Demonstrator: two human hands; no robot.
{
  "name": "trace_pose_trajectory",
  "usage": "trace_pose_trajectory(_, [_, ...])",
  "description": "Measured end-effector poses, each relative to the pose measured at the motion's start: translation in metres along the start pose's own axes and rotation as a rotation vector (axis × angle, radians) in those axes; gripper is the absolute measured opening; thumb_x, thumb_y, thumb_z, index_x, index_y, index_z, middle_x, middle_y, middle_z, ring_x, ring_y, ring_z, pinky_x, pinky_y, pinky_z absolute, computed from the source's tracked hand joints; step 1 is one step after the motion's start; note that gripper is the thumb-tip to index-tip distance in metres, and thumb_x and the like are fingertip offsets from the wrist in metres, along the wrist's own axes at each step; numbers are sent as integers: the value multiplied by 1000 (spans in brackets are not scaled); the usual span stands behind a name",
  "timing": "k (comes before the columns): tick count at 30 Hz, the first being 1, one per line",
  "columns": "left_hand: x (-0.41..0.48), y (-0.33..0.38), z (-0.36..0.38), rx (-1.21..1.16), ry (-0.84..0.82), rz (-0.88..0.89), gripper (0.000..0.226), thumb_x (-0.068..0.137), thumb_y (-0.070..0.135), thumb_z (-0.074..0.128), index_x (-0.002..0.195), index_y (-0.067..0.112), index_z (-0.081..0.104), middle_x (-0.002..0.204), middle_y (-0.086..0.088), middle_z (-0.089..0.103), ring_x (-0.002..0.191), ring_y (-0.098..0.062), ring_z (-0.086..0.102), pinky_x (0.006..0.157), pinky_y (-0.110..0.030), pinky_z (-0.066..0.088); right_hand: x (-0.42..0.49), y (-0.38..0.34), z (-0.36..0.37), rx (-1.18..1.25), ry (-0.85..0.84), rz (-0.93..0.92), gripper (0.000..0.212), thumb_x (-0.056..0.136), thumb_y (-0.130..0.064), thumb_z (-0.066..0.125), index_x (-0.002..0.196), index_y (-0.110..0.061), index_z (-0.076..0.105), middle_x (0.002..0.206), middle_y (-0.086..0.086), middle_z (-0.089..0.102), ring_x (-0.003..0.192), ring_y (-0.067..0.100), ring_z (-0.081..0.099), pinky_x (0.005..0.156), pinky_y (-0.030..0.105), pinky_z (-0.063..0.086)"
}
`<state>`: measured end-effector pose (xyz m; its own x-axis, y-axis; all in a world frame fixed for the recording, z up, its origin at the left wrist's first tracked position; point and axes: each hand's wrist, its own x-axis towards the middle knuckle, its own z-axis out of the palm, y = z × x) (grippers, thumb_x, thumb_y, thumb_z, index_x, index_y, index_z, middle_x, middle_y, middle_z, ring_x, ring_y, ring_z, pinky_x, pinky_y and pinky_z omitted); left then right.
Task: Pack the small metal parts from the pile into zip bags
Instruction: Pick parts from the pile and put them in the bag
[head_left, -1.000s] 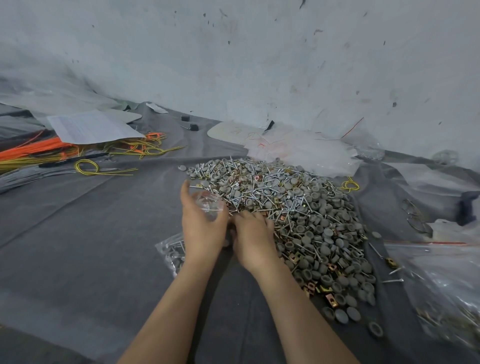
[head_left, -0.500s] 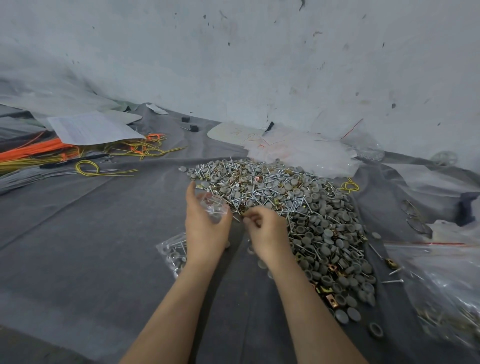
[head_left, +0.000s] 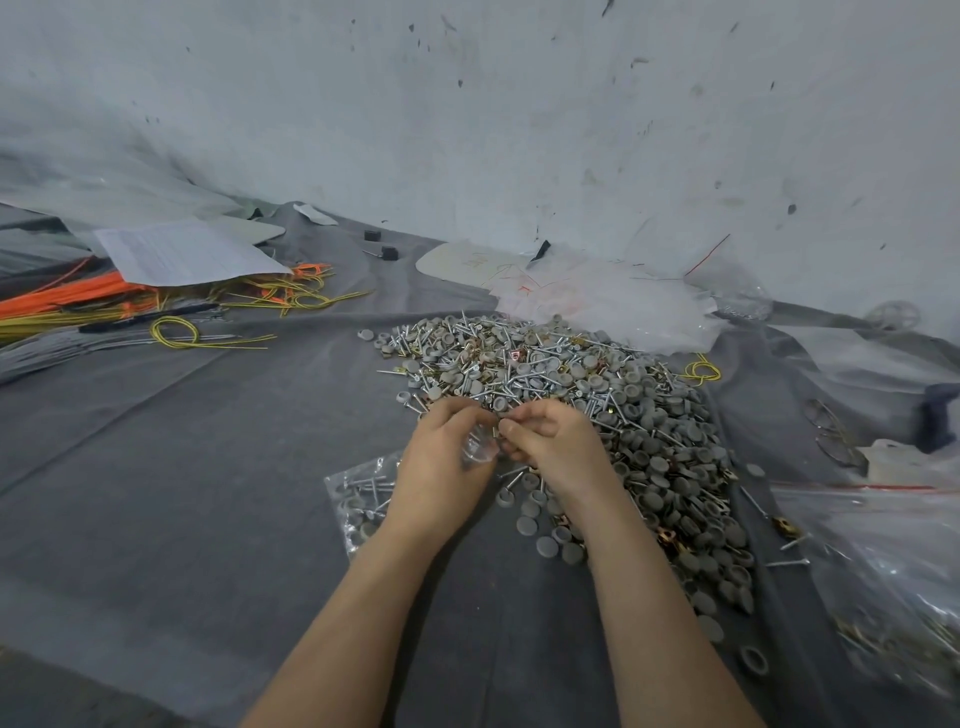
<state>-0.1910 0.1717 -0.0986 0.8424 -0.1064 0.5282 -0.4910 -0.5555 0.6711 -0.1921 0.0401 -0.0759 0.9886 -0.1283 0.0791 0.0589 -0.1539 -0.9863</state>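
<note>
Right hand (head_left: 556, 447) brought to zip bag (head_left: 478, 451) — fingers pinched, hold unclear, left hand (head_left: 441, 467) fingers gripping bag

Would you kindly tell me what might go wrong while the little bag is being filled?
The small clear bag is bunched in the left hand, so whatever the right hand drops in may miss its mouth and land back on the pile. Pointed screws could pierce the thin plastic. The filled bag under the left forearm might get dragged.
</note>
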Motion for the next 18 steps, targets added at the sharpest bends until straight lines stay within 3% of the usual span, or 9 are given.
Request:
trace_pose_trajectory(3, [0, -1, 0, 23, 4, 28, 16, 83, 9, 69, 99, 6, 70, 112, -4, 59, 103, -18, 57, 87, -23, 41, 0, 0, 0, 29, -12, 16, 5, 87, 0, 63, 92, -3, 64, 75, 5, 69, 59, 5, 65, 58, 16, 52])
trace_pose_trajectory(7, [1, -1, -1, -11, 48, 25, 13, 84, 2, 64, 96, 3, 67, 107, -4, 61, 97, -19, 59, 85, -21, 42, 0, -1, -1, 112, -89, 51, 9, 90, -3, 61, 94, -9, 66, 87, 11, 71, 77, 16, 67, 80, 30, 57])
trace_pose_trajectory(9, [2, -2, -1, -62, 70, 8, 11, 85, 0, 63, 94, 3, 67, 102, -3, 61, 93, -18, 59, 84, -21, 43, -1, -2, 0, 81, -119, 26, 14, 89, -1, 61, 92, -14, 66, 85, 7, 71, 75, 14, 67, 80, 28, 57])
trace_pose_trajectory(13, [3, -3, 0, -82, 93, -33, 10, 85, 0, 62, 94, 3, 67, 101, 1, 60, 91, -14, 56, 81, -10, 38, -1, 0, 3, -84, -74, -96, 13, 88, -1, 62, 92, -13, 67, 79, -1, 70, 67, 6, 67, 69, 19, 56])
trace_pose_trajectory(18, [3, -6, 1, -82, 150, -103, 7, 85, 3, 64, 91, 7, 66, 94, 8, 57, 86, -8, 52, 71, 5, 30, -2, 5, 13, -351, 37, -283, 16, 88, -6, 64, 103, -4, 69, 89, 5, 71, 83, 16, 68, 81, 29, 55])
